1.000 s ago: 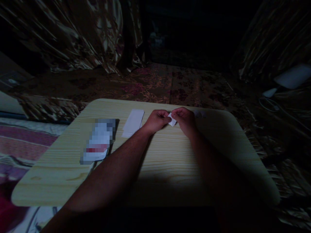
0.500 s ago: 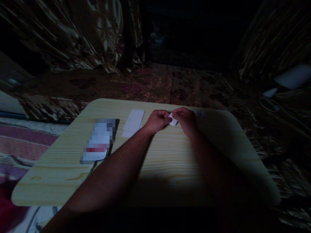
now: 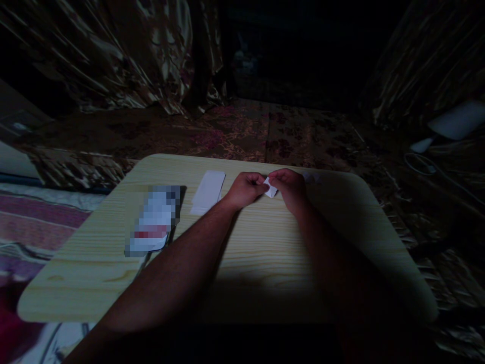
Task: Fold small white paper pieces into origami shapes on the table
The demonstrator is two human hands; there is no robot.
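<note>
A small folded piece of white paper [image 3: 271, 190] is pinched between both hands above the far part of the wooden table. My left hand [image 3: 246, 189] grips its left side with thumb and fingers. From the right, my right hand [image 3: 291, 186] holds its upper edge, fingertips close to the left thumb. Left of my left hand lies a stack of white paper strips [image 3: 208, 189]. Just beyond my right hand are a few small folded paper pieces [image 3: 313, 177], dim and partly hidden.
The light wooden table [image 3: 261, 253] has rounded corners. A blurred-out phone-like object [image 3: 155, 220] lies on its left side. Patterned curtains [image 3: 159, 50] hang behind. A white lamp-like object [image 3: 458, 120] with a cable stands at the right. Striped bedding [image 3: 34, 217] is at the left.
Almost nothing differs. Both hands keep their pinch on the folded paper, with only a very slight shift of the fingers.
</note>
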